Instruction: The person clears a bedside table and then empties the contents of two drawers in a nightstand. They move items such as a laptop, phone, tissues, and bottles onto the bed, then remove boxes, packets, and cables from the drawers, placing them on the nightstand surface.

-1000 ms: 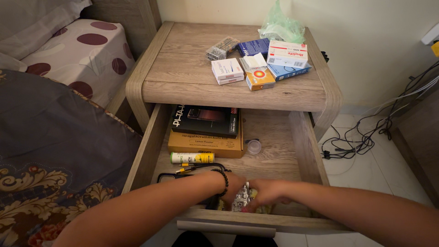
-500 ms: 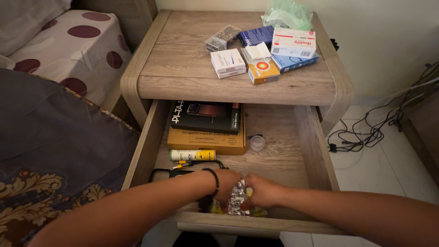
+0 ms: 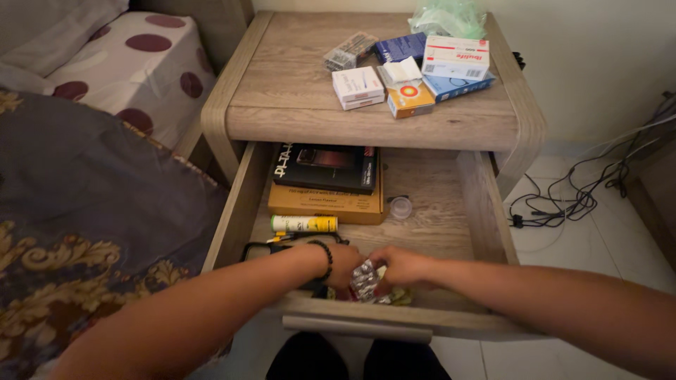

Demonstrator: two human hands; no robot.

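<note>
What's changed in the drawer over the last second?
Little. Both hands, left hand and right hand, stay at the drawer's front, now gripping the silver blister packs lifted slightly higher between them. The black box, yellow tube and medicine boxes on top have not moved.

Single head-worn view, looking steeply down and forward from above the open drawer point(image 3: 486, 211) of a wooden nightstand point(image 3: 296, 84). Close range: forearms entering from 6 o'clock, left hand point(image 3: 345, 266) and right hand point(image 3: 400, 267) low at centre, nightstand top at 12 o'clock, bed point(image 3: 91, 211) at 9 o'clock, floor cables point(image 3: 563, 204) at 3 o'clock. No second view, so nothing shared.
</note>
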